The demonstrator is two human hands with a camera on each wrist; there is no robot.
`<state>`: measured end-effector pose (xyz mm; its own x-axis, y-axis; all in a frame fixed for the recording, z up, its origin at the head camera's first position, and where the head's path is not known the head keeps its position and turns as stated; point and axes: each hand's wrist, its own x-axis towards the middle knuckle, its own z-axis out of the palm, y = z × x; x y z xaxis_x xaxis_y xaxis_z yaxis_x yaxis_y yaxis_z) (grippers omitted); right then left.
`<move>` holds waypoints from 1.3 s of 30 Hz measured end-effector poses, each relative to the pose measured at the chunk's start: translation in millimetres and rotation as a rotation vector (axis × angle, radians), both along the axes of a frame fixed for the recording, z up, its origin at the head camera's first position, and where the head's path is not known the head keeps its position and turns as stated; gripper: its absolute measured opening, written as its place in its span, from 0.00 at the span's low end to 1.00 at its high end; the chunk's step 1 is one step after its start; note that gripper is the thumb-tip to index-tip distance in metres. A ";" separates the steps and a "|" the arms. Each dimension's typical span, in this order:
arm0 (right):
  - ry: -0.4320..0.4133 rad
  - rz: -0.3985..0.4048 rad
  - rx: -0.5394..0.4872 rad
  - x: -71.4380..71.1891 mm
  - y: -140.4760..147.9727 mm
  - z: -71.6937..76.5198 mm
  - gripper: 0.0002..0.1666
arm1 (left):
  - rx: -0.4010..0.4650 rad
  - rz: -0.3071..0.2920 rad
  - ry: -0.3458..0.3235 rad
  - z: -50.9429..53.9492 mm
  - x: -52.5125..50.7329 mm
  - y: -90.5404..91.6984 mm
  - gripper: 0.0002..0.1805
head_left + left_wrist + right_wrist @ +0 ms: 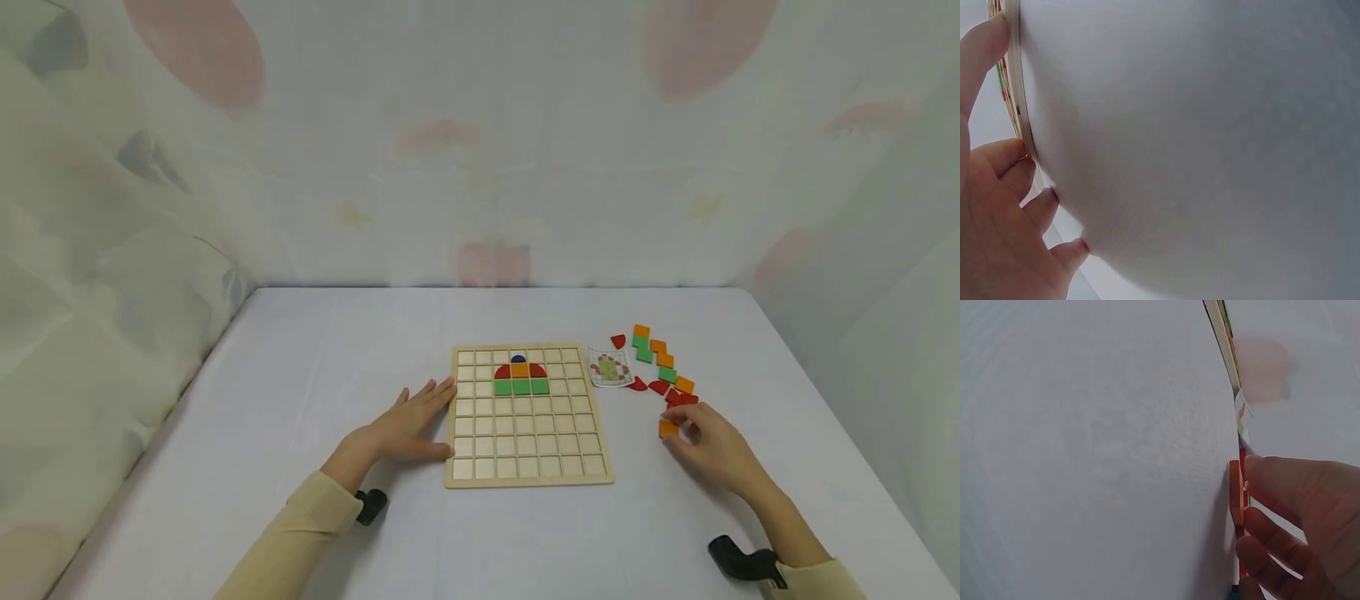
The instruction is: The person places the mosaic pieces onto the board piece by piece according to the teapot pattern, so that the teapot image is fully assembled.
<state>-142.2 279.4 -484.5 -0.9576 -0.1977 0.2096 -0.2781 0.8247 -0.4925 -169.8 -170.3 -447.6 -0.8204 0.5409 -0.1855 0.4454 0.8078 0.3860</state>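
My left hand (411,425) rests at the left edge of a wooden grid board (525,483). Its fingers are spread, and in the left wrist view the thumb and fingertips (1011,153) touch the board's rim. On the board's upper part sit a blue half-round tile (518,359), an orange square tile (520,370), red curved tiles (537,371) and a row of green tiles (521,387). To the right of the board, my right hand (712,446) pinches an orange square tile (1235,494) between thumb and fingers, low at the table.
A small printed pattern card (611,368) lies beside the board's upper right side. Loose orange (657,346), green (644,356) and red tiles (658,387) trail beyond my right hand. White patterned cloth (480,167) hangs at the back and sides of the white table (337,350).
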 end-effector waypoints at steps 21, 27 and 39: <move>-0.014 0.003 0.076 -1.4 0.2 -2.0 0.16 | -0.013 0.002 0.012 -5.9 -1.2 2.1 0.50; -0.006 -0.002 0.060 -3.2 -1.7 -2.8 0.16 | -0.006 0.000 0.011 -5.1 -1.4 2.6 0.50; 0.005 0.020 -0.011 -15.8 -25.8 6.0 0.15 | -0.011 0.005 0.005 -6.0 -1.1 1.3 0.51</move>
<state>-158.0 253.6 -478.5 -0.9524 -0.2143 0.2167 -0.2968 0.8136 -0.5000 -171.0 -169.0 -453.6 -0.8238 0.5350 -0.1872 0.4435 0.8141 0.3749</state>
